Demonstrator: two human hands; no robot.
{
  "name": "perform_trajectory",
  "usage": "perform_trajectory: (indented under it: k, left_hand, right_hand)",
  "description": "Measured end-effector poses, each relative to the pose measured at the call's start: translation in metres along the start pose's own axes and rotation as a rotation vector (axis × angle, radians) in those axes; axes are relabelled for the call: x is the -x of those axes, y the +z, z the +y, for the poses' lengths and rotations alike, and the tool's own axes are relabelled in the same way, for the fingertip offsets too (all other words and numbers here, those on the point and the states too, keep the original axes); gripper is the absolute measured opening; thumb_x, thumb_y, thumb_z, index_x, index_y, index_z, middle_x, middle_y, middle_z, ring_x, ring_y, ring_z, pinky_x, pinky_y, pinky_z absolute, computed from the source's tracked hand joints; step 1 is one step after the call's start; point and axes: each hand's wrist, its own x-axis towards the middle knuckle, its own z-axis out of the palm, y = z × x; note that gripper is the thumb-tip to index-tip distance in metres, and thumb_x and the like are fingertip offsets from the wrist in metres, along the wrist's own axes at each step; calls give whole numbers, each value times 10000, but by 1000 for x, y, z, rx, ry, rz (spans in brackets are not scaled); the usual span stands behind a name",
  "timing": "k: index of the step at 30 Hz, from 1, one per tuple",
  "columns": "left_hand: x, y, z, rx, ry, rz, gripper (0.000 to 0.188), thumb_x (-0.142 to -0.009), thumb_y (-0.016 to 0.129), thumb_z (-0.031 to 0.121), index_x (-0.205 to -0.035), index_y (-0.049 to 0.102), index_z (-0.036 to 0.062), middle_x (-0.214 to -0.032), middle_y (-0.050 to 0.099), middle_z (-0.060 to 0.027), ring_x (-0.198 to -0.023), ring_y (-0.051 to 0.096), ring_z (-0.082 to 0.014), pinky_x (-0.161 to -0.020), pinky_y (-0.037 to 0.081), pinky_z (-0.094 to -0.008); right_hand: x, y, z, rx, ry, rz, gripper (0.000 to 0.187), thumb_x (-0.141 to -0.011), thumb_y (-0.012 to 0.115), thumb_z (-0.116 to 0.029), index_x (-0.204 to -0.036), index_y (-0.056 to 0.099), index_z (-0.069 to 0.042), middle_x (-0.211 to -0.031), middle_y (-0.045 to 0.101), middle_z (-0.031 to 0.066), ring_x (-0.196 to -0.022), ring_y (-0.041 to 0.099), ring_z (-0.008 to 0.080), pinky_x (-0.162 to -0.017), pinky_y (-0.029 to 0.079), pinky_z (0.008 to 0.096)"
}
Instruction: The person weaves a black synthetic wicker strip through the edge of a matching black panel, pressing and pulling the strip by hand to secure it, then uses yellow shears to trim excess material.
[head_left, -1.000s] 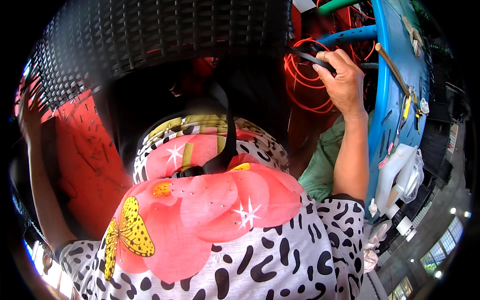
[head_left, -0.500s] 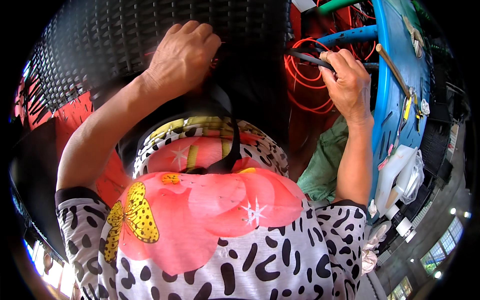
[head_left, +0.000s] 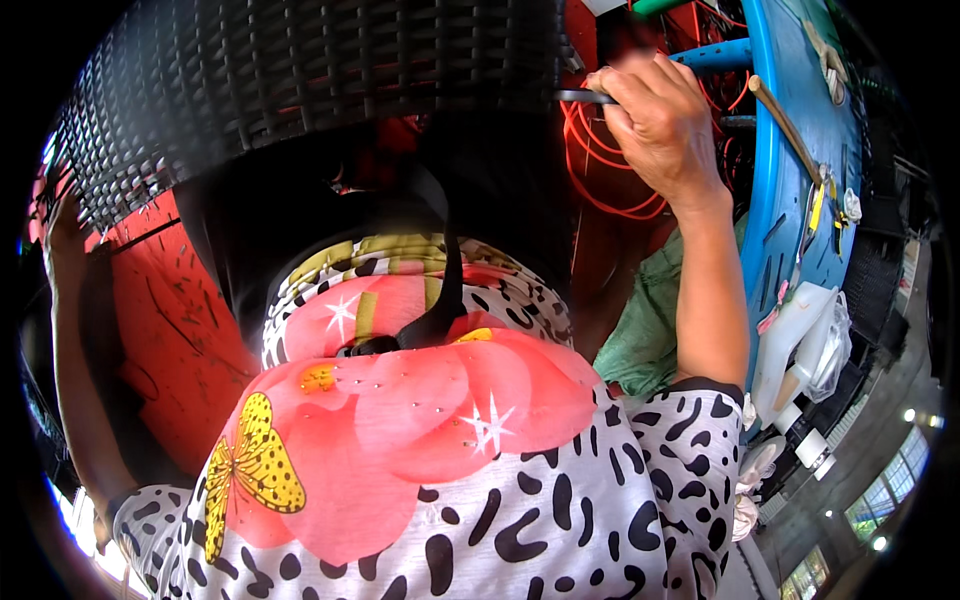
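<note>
A black woven piece (head_left: pixel 300 80) of flat plastic strips spans the top of the view, over my lap. At its right edge, my right hand (head_left: pixel 660 125) is closed on a black plastic strip (head_left: pixel 586 97), which runs left toward the weave. Far to the left, my left hand (head_left: pixel 66 218) is at the other edge of the piece, near its loose strip ends. The fingers of that hand are dark and partly hidden, so their grip cannot be made out.
On the right stands a blue table (head_left: pixel 785 190) with a wooden-handled tool (head_left: pixel 785 130), yellow-handled cutters (head_left: pixel 815 215) and plastic bags. Orange cord (head_left: pixel 590 185) lies in coils below my right hand, near a green sack (head_left: pixel 650 310). Strip scraps lie on a red surface (head_left: pixel 175 330).
My left hand has gone from the middle of the weave out to its far left edge. My right hand has moved up and a little left, holding the strip. The woven piece sits lower.
</note>
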Motion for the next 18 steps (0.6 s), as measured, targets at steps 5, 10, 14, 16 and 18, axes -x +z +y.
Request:
perform_trajectory:
  k: [5,10,14,16,18]
  left_hand:
    - [41,15,-119,-271,-58,215,300,-916,384,192,-1148,542,83,-1136,578,-95,-1046,556,-234,-863,435,-306]
    - [67,2,-164,-403,-207,192,314,-916,400,249,-1152,545,101,-1136,583,-79,-1068,547,-228,-876,431,-313]
    - [69,2,-171,-450,-282,69,332,-911,414,319,-1147,551,130,-1100,599,-79,-1030,562,-259,-859,442,-340]
    - [69,5,-169,-363,-276,178,334,-911,408,320,-1146,551,132,-1093,599,-90,-1014,566,-276,-847,447,-353]
    - [70,8,-168,-278,-271,284,335,-910,402,321,-1144,551,133,-1087,599,-101,-997,569,-294,-835,451,-366]
  right_hand:
    - [-4,28,-6,-105,-32,40,182,-671,610,11,-830,587,-74,-722,523,24,-713,549,214,-615,426,338]
    - [1,43,-14,-274,56,112,283,-672,586,67,-931,560,-44,-788,547,57,-695,582,225,-606,493,313]
    - [16,48,-21,-533,378,223,329,-691,608,69,-995,555,-45,-853,564,69,-691,596,160,-608,498,247]
    - [21,55,-26,-871,645,281,278,-744,631,6,-1009,549,-10,-863,585,55,-709,590,110,-622,501,235]
    - [25,62,-30,-1089,732,334,251,-782,633,-57,-1011,549,-1,-861,593,50,-726,592,107,-623,503,243]
